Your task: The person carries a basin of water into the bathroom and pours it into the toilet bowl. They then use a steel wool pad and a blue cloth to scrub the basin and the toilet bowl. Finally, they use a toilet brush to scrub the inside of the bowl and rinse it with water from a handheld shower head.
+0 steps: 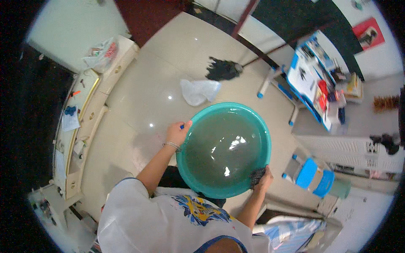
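Left hand and right hand on opposite sides of a green basin

The left hand is closed at the basin's far-left rim, with a bit of something blue showing by the thumb; what it is cannot be told. The right hand, nearer the person's body, is curled at the near-right rim, pinching a dark mesh pad against it. Neither hand is spread; how far the hidden fingers wrap under the rim does not show.

The basin lies directly between the hands, in front of the body. Being round, it has no long axis; the line from hand to hand slants across it. Murky water lies inside, and what bears the basin from below is hidden.

Past the far rim, a crumpled white bag lies on the pale floor, near a dark mop head. To the right stand a blue-edged counter and a small blue chair; to the left runs a low cabinet
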`<move>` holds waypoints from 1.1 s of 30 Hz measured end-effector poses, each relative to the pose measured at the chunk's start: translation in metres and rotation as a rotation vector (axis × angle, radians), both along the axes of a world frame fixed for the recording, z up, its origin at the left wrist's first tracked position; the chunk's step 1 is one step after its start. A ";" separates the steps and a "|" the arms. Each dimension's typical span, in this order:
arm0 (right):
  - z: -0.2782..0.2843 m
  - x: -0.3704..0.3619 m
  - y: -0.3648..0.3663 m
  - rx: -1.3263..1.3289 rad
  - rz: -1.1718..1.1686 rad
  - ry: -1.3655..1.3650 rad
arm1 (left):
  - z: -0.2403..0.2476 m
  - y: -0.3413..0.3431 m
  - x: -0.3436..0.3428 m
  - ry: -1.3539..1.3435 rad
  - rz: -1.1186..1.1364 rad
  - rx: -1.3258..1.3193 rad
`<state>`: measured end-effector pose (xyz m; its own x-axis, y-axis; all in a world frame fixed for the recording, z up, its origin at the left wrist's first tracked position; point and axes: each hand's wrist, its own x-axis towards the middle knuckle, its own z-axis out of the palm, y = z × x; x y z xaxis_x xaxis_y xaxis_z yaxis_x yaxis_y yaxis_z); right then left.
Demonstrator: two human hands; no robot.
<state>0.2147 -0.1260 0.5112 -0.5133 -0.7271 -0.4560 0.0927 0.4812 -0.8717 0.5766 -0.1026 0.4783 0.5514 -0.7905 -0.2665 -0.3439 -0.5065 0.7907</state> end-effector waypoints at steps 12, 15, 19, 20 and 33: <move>-0.006 0.245 -0.246 -0.032 0.528 0.107 | -0.001 -0.070 0.223 -0.071 0.470 0.052; 0.004 0.316 -0.293 -0.042 0.573 0.128 | 0.020 -0.104 0.280 -0.071 0.516 0.055; -0.003 0.391 -0.338 0.003 0.546 0.097 | 0.029 -0.159 0.368 -0.062 0.511 0.031; -0.008 0.414 -0.357 -0.003 0.533 0.083 | 0.030 -0.185 0.398 -0.104 0.460 0.038; 0.007 0.627 -0.538 0.006 0.324 0.054 | 0.042 -0.450 0.636 -0.150 0.229 0.054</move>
